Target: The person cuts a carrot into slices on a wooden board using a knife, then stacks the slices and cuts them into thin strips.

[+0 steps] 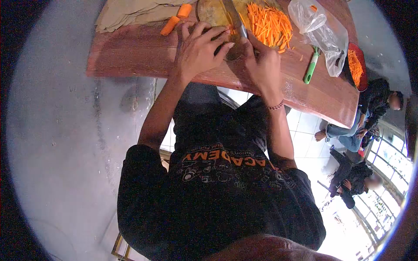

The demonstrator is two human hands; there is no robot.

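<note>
L hand (201, 51): fingers spread, tips at cutting board (210, 10) | R hand (264, 66): closed round knife (235, 18) handle | carrot shreds (270, 27) right of blade, carrot chunks (170, 25) left of board | carrot under fingers mostly hidden; board cut off

We count two carrot chunks (170, 26), one knife (233, 16), one cutting board (210, 11) and one green-handled peeler (311, 67). We make it two heaps of carrot shreds (269, 27), though the shreds themselves are too many for us to number. We see one surface (135, 56), one clear plastic bag (333, 41), one beaded bracelet (276, 105) and two hands (198, 54). Beyond them, we count two other people (376, 98).
</note>
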